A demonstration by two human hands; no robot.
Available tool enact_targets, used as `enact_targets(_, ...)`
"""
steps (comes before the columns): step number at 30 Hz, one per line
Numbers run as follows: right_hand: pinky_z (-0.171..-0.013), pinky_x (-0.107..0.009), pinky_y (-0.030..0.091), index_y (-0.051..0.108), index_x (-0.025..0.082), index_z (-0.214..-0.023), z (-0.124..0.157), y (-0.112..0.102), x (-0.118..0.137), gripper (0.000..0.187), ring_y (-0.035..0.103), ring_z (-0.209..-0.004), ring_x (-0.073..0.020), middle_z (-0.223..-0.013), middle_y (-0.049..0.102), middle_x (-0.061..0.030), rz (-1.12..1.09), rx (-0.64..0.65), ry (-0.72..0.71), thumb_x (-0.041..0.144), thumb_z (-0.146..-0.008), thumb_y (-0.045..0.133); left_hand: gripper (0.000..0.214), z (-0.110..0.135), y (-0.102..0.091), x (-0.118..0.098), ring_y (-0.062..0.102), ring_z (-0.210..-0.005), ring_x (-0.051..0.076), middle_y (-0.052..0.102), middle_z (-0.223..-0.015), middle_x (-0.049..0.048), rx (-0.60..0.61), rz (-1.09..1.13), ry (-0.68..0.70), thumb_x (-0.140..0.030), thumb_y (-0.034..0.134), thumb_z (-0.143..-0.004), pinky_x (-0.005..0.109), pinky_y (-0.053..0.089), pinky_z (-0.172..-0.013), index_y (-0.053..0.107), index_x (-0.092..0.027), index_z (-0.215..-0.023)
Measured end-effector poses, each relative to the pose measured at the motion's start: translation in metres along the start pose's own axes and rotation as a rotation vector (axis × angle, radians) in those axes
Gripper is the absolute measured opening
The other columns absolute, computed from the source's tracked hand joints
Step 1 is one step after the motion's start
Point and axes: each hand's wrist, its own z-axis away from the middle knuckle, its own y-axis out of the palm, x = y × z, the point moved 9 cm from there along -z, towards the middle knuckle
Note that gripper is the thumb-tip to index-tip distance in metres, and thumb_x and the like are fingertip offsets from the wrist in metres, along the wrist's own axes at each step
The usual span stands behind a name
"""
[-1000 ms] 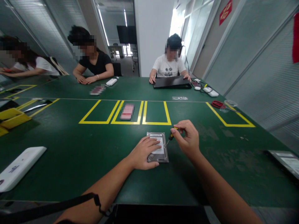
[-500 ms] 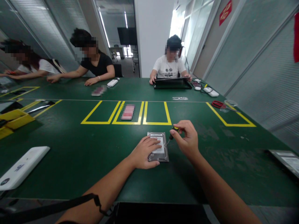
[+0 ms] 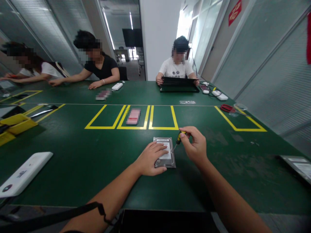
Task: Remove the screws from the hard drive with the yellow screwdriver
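A silver hard drive (image 3: 170, 161) with a white label lies flat on the green table in front of me. My left hand (image 3: 153, 158) rests on top of it, fingers stretched out and thumb at its near edge. Between the thumb and fingers of my right hand (image 3: 195, 144) is a yellow and black screwdriver (image 3: 179, 138). It leans, with its thin shaft pointing down to the drive's right edge. Whether the tip sits in a screw is too small to tell.
A white power bank (image 3: 25, 174) lies at left, near yellow bins (image 3: 21, 126). At far right is another hard drive (image 3: 297, 166). Yellow tape frames mark the table's middle, one around a blurred pink item (image 3: 133, 116). A person opposite holds a black panel (image 3: 179, 84); two more sit at left.
The screwdriver handle stands slightly more upright, and my right fingers have shifted a little on it. My left hand and the hard drive stay in place. The person opposite has tilted the black panel up.
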Motion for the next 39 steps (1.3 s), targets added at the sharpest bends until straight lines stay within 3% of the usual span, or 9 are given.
enact_targets(5, -0.069, -0.033, 0.047, 0.068, 0.021, -0.103, 0.003, 0.0, -0.004, 0.014, 0.06, -0.085, -0.0179, -0.097, 0.066, -0.0052, -0.043, 0.005, 0.008, 0.027, -0.092, 0.061, 0.067, -0.001, -0.003, 0.0, 0.047, -0.136, 0.033, 0.055, -0.144, 0.0127, -0.011, 0.016, -0.005, -0.057, 0.066, -0.08, 0.055, 0.023, -0.12, 0.057, -0.022, -0.135)
enact_targets(11, -0.066, -0.031, 0.046, 0.07, 0.021, -0.098, 0.003, -0.005, -0.001, 0.009, 0.054, -0.074, -0.0148, -0.089, 0.06, -0.0035, -0.022, -0.04, 0.005, 0.025, -0.091, 0.065, 0.057, -0.004, -0.005, 0.004, 0.049, -0.134, 0.031, 0.058, -0.141, 0.0103, -0.036, 0.045, -0.024, -0.054, 0.065, -0.083, 0.054, 0.024, -0.119, 0.06, -0.024, -0.131)
enact_targets(16, -0.065, -0.03, 0.045, 0.069, 0.021, -0.1, 0.003, -0.005, -0.001, 0.011, 0.054, -0.072, -0.0148, -0.087, 0.063, -0.0031, 0.004, -0.042, 0.011, 0.024, -0.092, 0.062, 0.051, -0.005, -0.004, 0.006, 0.051, -0.132, 0.031, 0.06, -0.138, 0.0103, -0.056, 0.059, -0.028, -0.05, 0.064, -0.084, 0.053, 0.024, -0.119, 0.063, -0.023, -0.128)
enact_targets(22, -0.07, -0.033, 0.049, 0.066, 0.021, -0.105, 0.008, -0.002, -0.014, 0.016, 0.059, -0.076, -0.0156, -0.1, 0.069, -0.0052, -0.042, -0.028, 0.09, 0.024, -0.093, 0.057, 0.047, -0.006, -0.006, 0.007, 0.053, -0.13, 0.029, 0.062, -0.136, 0.0091, -0.069, 0.068, -0.03, -0.048, 0.064, -0.084, 0.051, 0.025, -0.119, 0.065, -0.023, -0.124)
enact_targets(26, -0.072, -0.033, 0.049, 0.066, 0.021, -0.103, 0.006, -0.002, -0.007, 0.013, 0.062, -0.09, -0.0184, -0.102, 0.067, -0.0059, -0.083, -0.024, 0.008, 0.022, -0.093, 0.058, 0.046, -0.007, -0.006, 0.007, 0.054, -0.129, 0.029, 0.062, -0.135, 0.0095, -0.075, 0.07, -0.026, -0.047, 0.064, -0.084, 0.052, 0.026, -0.119, 0.065, -0.023, -0.123)
enact_targets(31, -0.066, -0.03, 0.046, 0.066, 0.021, -0.099, 0.003, -0.003, 0.004, 0.011, 0.055, -0.076, -0.0143, -0.092, 0.061, -0.0032, -0.045, -0.042, -0.075, 0.022, -0.088, 0.069, 0.045, -0.007, -0.006, 0.007, 0.054, -0.129, 0.03, 0.063, -0.134, 0.0099, -0.09, 0.076, -0.023, -0.046, 0.064, -0.084, 0.052, 0.026, -0.118, 0.065, -0.023, -0.123)
enact_targets(39, -0.065, -0.03, 0.045, 0.067, 0.02, -0.097, 0.003, -0.005, 0.005, 0.008, 0.057, -0.076, -0.0146, -0.088, 0.064, -0.0025, 0.0, -0.05, -0.051, 0.019, -0.09, 0.063, 0.045, -0.006, -0.006, 0.005, 0.053, -0.13, 0.03, 0.062, -0.135, 0.0094, -0.092, 0.077, -0.018, -0.044, 0.065, -0.083, 0.053, 0.027, -0.118, 0.064, -0.023, -0.123)
